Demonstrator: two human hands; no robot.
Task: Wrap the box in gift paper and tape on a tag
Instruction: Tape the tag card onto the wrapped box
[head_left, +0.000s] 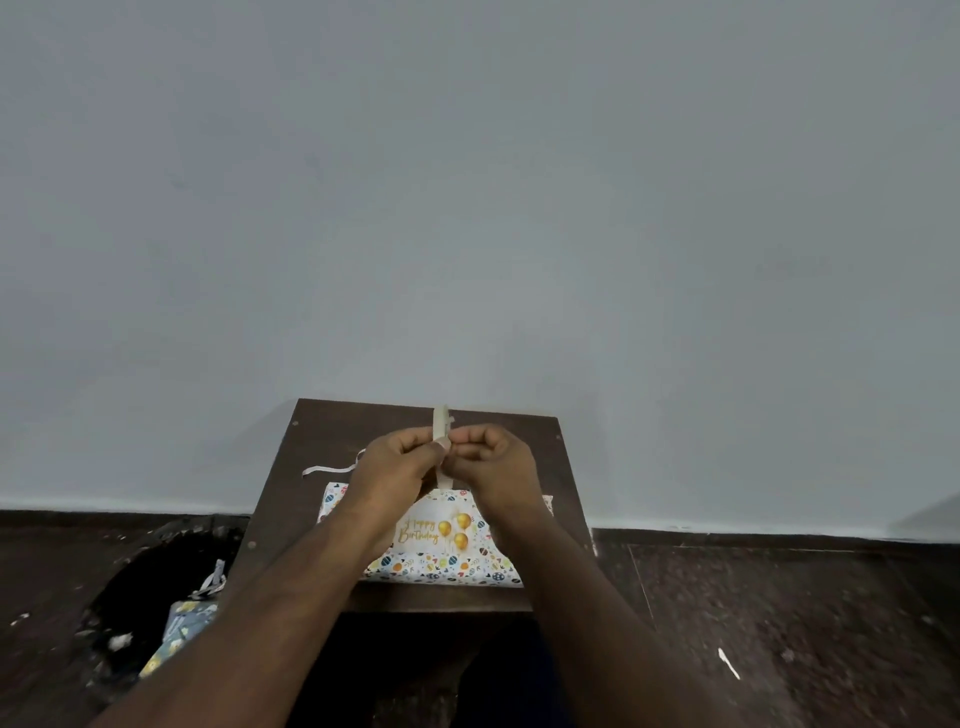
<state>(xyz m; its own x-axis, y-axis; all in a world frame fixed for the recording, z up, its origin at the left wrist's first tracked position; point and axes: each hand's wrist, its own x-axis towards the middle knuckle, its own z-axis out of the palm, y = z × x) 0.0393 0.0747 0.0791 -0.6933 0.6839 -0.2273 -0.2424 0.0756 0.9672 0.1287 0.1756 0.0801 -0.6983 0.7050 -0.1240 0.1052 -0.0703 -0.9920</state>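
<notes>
Above the far half of the small dark counter (322, 431), raised clear of the wrapped box (441, 564) so that the tape can be worked without sticking to the paper: left hand (400, 462) curled round the tape roll (441, 423), held on edge, right hand (493, 460) with its grip pinched at the roll's rim, apparently picking at the loose tape end, though the end itself too small to make out. Below the wrists, box lying flat near the middle of the counter in patterned gift paper, with the "Happy Birthday" tag (441, 530) resting on its top face, probably placed there ready for taping. To the left beyond the box, a loose white ribbon strip (327, 471) on the counter. Little spare margin on the near and right sides, box close to those edges; more bare wood on the far side, against the wall. Down on the floor at left, a dark bin (124, 597) holding paper scraps (182, 623).
</notes>
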